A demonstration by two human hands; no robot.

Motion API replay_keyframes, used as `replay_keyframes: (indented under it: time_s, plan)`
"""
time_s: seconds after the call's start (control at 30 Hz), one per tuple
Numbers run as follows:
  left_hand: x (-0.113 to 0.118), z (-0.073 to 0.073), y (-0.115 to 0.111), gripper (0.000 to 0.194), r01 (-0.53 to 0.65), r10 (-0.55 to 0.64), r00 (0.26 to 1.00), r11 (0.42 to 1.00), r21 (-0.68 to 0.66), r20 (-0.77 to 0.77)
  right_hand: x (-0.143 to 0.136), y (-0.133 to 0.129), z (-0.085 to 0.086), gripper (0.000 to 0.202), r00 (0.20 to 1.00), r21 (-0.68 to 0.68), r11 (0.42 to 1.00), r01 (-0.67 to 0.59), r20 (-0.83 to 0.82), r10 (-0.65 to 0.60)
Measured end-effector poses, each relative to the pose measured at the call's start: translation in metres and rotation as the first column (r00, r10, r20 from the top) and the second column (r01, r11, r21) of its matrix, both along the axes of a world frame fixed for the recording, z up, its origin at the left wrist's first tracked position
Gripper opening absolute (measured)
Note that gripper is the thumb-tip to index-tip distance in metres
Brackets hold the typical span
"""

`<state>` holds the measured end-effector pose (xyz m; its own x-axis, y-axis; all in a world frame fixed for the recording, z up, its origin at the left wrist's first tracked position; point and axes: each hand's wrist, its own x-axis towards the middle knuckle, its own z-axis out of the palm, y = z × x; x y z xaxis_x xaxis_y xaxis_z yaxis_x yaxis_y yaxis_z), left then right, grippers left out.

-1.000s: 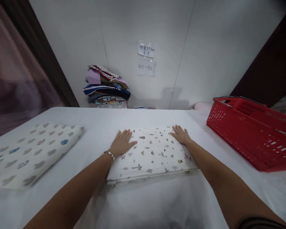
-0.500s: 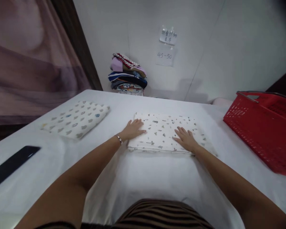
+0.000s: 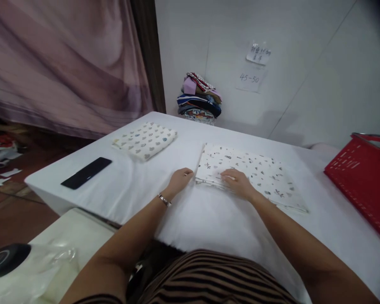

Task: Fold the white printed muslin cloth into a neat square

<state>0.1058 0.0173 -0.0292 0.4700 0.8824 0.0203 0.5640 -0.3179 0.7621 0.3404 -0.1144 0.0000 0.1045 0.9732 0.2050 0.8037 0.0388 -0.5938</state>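
A folded white cloth [image 3: 250,169] with small printed motifs lies flat on the white-covered table. At its left edge, near the front corner, my left hand [image 3: 180,182] has its fingers closed in a pinch on the cloth's edge. My right hand [image 3: 238,182] rests over the front part of the same cloth, fingers curled together on the fabric; its fingertips are partly hidden. Farther left lies a second folded cloth [image 3: 147,140], white with grey cloud-like shapes, apart from both hands.
A dark flat slab, perhaps a phone [image 3: 87,173], lies on the table's left side. A red basket [image 3: 361,177] stands at the right. Folded fabrics [image 3: 199,99] are piled beyond the far edge. A pale surface with a black round object [image 3: 8,259] is at lower left.
Both hands were spread flat on the cloth; now their fingers are closed, the left at the left edge, the right nearer the front. The view has turned left.
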Motion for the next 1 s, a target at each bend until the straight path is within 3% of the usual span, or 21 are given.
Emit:
replay_keyframes:
  time_s: [0.17, 0.27, 0.53, 0.7, 0.87, 1.0]
  plan:
    - [-0.004, 0.001, -0.018, 0.022, 0.075, -0.059, 0.990, 0.989, 0.124, -0.131, -0.056, 0.036, 0.004, 0.018, 0.992, 0.019, 0.993, -0.119, 0.047, 0.118]
    - [-0.003, 0.002, -0.020, 0.025, 0.128, -0.107, 0.985, 0.979, 0.160, -0.132, -0.069, 0.047, 0.000, 0.023, 0.979, -0.041, 0.989, -0.142, 0.142, 0.146]
    - [-0.002, 0.002, -0.026, 0.021, 0.161, -0.137, 0.980, 0.971, 0.175, -0.143, -0.078, 0.054, -0.008, 0.015, 0.975, -0.111, 0.992, -0.067, 0.204, 0.089]
    - [0.000, 0.001, -0.025, 0.020, 0.119, -0.110, 0.992, 0.984, 0.136, -0.067, -0.076, 0.053, -0.011, 0.020, 0.977, -0.052, 0.997, -0.055, 0.203, 0.064]
    - [0.003, -0.004, -0.021, 0.017, 0.095, -0.099, 0.995, 0.988, 0.119, 0.032, -0.076, 0.047, -0.011, 0.012, 0.949, -0.063, 0.990, -0.123, 0.284, 0.136]
    - [0.004, -0.004, -0.018, 0.018, 0.077, -0.085, 0.993, 0.992, 0.095, 0.080, -0.076, 0.047, -0.012, 0.009, 0.969, -0.055, 0.996, -0.067, 0.234, 0.078]
